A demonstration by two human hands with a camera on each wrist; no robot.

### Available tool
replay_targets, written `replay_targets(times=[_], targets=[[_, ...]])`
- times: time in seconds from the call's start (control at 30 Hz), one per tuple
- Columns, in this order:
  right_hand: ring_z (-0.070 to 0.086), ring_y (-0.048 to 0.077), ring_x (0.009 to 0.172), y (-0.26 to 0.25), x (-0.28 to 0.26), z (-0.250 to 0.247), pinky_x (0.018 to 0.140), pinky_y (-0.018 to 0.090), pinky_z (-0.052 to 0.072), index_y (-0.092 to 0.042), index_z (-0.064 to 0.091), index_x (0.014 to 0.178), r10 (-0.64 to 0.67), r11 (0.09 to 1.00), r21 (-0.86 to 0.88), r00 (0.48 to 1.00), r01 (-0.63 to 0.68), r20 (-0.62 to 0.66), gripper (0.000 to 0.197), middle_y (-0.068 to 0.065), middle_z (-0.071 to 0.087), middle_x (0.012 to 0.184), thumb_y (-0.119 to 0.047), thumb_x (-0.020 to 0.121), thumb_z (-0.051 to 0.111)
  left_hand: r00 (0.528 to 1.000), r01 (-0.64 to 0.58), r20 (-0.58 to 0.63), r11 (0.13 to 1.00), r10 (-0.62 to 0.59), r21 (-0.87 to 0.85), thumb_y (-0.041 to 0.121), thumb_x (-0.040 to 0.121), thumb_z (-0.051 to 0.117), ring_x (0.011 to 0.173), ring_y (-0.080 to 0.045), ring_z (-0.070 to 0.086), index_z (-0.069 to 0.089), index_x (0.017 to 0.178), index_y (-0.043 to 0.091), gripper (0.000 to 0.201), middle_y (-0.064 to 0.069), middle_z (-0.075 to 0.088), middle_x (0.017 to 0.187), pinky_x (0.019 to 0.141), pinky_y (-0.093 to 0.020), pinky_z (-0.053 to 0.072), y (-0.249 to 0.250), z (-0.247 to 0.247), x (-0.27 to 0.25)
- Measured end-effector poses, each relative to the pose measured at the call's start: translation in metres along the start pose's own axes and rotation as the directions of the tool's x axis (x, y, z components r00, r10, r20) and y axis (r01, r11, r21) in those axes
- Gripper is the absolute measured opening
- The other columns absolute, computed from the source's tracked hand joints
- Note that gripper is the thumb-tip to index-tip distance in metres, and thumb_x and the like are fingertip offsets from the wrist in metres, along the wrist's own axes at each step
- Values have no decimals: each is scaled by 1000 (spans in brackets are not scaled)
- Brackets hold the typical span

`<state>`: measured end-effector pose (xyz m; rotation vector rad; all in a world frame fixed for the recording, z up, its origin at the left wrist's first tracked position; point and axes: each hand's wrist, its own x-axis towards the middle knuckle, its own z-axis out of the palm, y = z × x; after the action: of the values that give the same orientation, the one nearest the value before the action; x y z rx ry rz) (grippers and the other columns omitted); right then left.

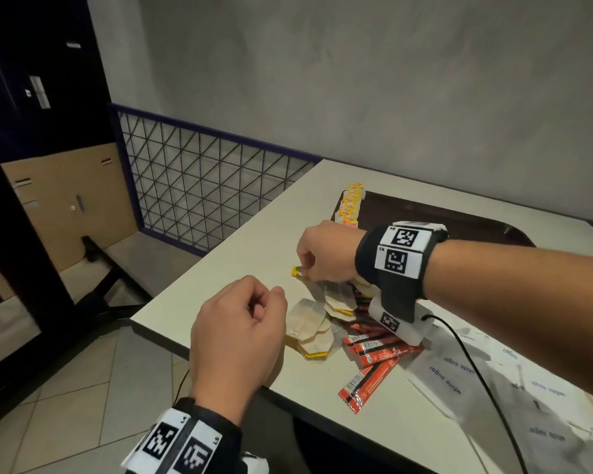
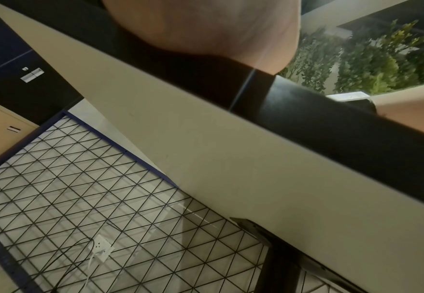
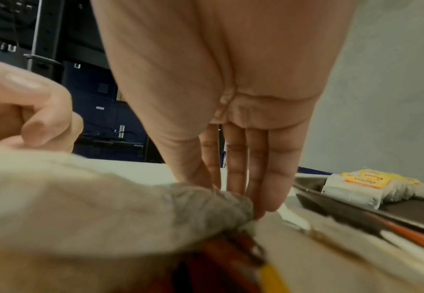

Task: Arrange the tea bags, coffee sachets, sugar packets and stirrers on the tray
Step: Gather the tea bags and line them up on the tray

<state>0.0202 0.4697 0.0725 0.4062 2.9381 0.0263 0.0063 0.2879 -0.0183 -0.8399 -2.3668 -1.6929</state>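
Note:
A loose pile of tea bags (image 1: pixel 310 323) lies mid-table on the white table (image 1: pixel 254 234). My right hand (image 1: pixel 304 270) is over the pile's far end and pinches a tea bag with a yellow tag (image 1: pixel 298 271); in the right wrist view its fingertips (image 3: pixel 263 206) point down onto a tea bag (image 3: pixel 206 202). My left hand (image 1: pixel 271 302) hovers at the near-left table edge, loosely curled and holding nothing. Red coffee sachets (image 1: pixel 374 350) and white sugar packets (image 1: pixel 459 371) lie to the right. The dark tray (image 1: pixel 425 213) holds a row of yellow-tagged tea bags (image 1: pixel 351 203) on its left side.
A black cable (image 1: pixel 476 378) runs from my right wrist across the sugar packets. A wire mesh fence (image 1: pixel 202 186) stands left of the table. The table's near-left edge (image 1: pixel 172 336) drops to a tiled floor. The left wrist view shows only my palm heel (image 2: pixel 206 25) and the table edge.

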Motion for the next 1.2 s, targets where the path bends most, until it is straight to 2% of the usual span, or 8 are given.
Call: replay_targets(times=[0.17, 0.33, 0.4, 0.53, 0.7, 0.9, 1.1, 1.2], targets=[[68, 15, 86, 14, -14, -19, 84, 33, 59, -25, 78, 91, -22, 916, 400, 999, 30, -25, 4, -8, 75, 89, -26, 91, 74, 999, 3, 34, 998, -1, -57, 42, 93, 61, 72, -6, 57, 66, 96, 37, 7, 22, 65, 90, 71, -38, 53, -1, -5, 2], [67, 19, 87, 23, -39, -30, 83, 37, 56, -11, 78, 104, -147, 646, 761, 988, 57, 50, 16, 11, 76, 104, -13, 89, 75, 987, 52, 158, 974, -16, -222, 54, 89, 50, 85, -9, 69, 56, 131, 48, 42, 26, 66, 117, 87, -52, 56, -3, -10, 7], [66, 22, 89, 21, -43, -26, 82, 37, 55, -7, 77, 108, -204, 594, 803, 975, 50, 90, 20, 17, 74, 109, -11, 89, 73, 981, 98, 189, 942, -38, -322, 56, 90, 53, 90, -14, 73, 60, 131, 44, 43, 19, 70, 114, 88, -54, 57, -4, -11, 9], [65, 19, 83, 9, -44, -14, 76, 34, 54, -4, 76, 107, -212, 560, 827, 972, 39, 98, 18, 17, 74, 104, -9, 90, 73, 980, 119, 197, 896, -37, -428, 27, 103, 63, 78, -12, 70, 76, 107, 27, 13, 6, 77, 97, 72, -30, 56, -3, -14, 12], [67, 14, 78, 1, -46, -10, 69, 27, 57, -10, 76, 109, -139, 615, 788, 988, 36, 63, 17, 9, 76, 101, -11, 92, 73, 985, 104, 168, 886, -30, -451, 20, 100, 66, 72, -14, 68, 76, 90, 18, 14, 1, 76, 82, 65, -20, 55, -7, -13, 12], [61, 6, 89, 27, -71, -19, 72, 19, 47, -30, 67, 116, -49, 926, 374, 999, 45, 2, 31, -13, 64, 103, -30, 87, 78, 989, 129, 123, 886, -82, -445, 25, 101, 66, 66, -10, 65, 75, 91, 21, 14, 7, 74, 78, 65, -26, 56, -8, -11, 14], [55, 6, 99, 31, -95, -2, 83, 24, 52, -37, 61, 111, -32, 981, 193, 999, 25, 37, 53, -18, 54, 110, -68, 71, 77, 985, 170, 101, 863, -138, -476, 27, 101, 66, 64, -10, 63, 76, 90, 20, 16, 2, 73, 74, 56, -14, 46, -5, -11, 18], [54, 8, 93, 26, -94, 11, 81, 26, 52, -32, 66, 108, -87, 994, 62, 995, 89, -39, 34, -14, 55, 102, -57, 86, 71, 977, 213, 95, 832, -191, -512, 25, 101, 66, 67, -9, 62, 75, 88, 17, 18, -9, 71, 76, 53, -15, 44, 0, -9, 20]])
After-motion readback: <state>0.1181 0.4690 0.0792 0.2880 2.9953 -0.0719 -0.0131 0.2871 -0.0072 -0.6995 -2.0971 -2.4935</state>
